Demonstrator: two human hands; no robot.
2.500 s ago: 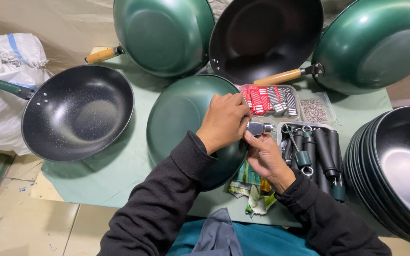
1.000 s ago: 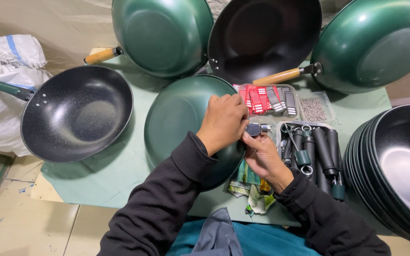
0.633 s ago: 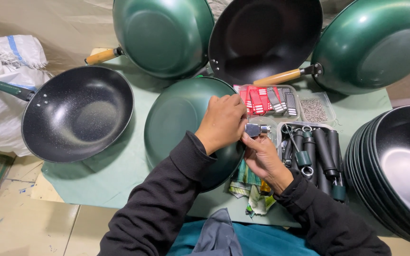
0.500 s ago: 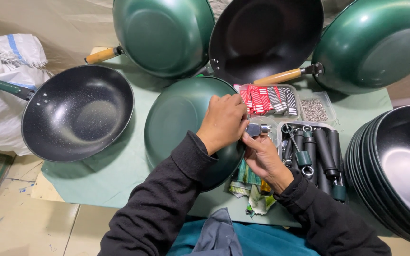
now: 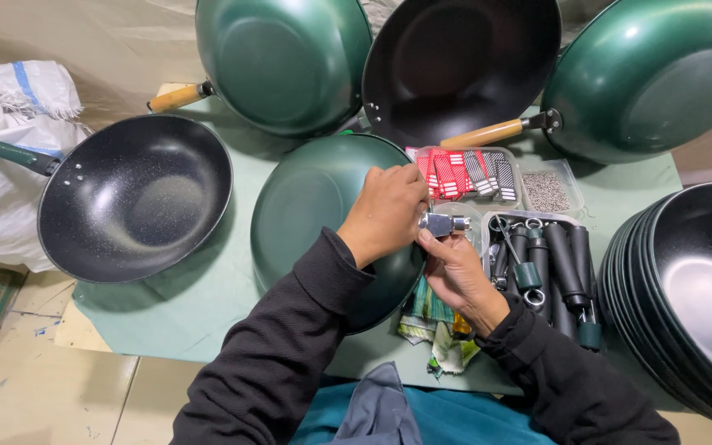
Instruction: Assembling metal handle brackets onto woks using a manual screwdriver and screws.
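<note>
Metal fitting point(image 5: 438, 223) — pinched, red-striped packets point(image 5: 465, 173) beside

5 woks point(image 5: 138, 198); 3 trays point(image 5: 550, 191); 2 hands point(image 5: 389, 213)

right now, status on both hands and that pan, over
Left hand on the upturned green pan, at its rim. Right hand pinching a small metal fitting against that rim. Tray of black handles close by the right hand, not touching.

White sack point(image 5: 10, 107), stack of black pans point(image 5: 686, 288), tray of red tags point(image 5: 463, 173).
</note>
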